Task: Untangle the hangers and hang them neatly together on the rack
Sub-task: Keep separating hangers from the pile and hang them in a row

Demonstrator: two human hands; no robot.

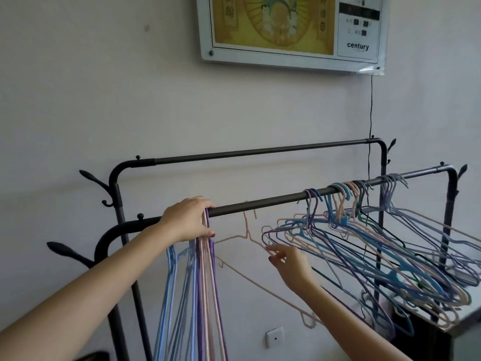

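Note:
A black clothes rack has a front bar [273, 203] and a higher back bar [260, 152]. My left hand [187, 221] grips a neat bunch of blue, purple and pink hangers [205, 282] at their necks, right at the front bar's left part. A single pink hanger [250, 237] hangs from the bar beside them, tilted. My right hand [289, 261] pinches its shoulder wire. Further right, a tangled mass of blue, pink, purple and dark hangers [377, 256] hangs from the bar, splayed out toward the right.
Side hooks [91, 178] stick out from the rack's left post. A framed picture [289, 29] hangs on the wall above, with a thin black cord [371, 113] running down behind the rack. A wall socket [274, 337] sits low. A dark cabinet [429, 334] stands under the tangle.

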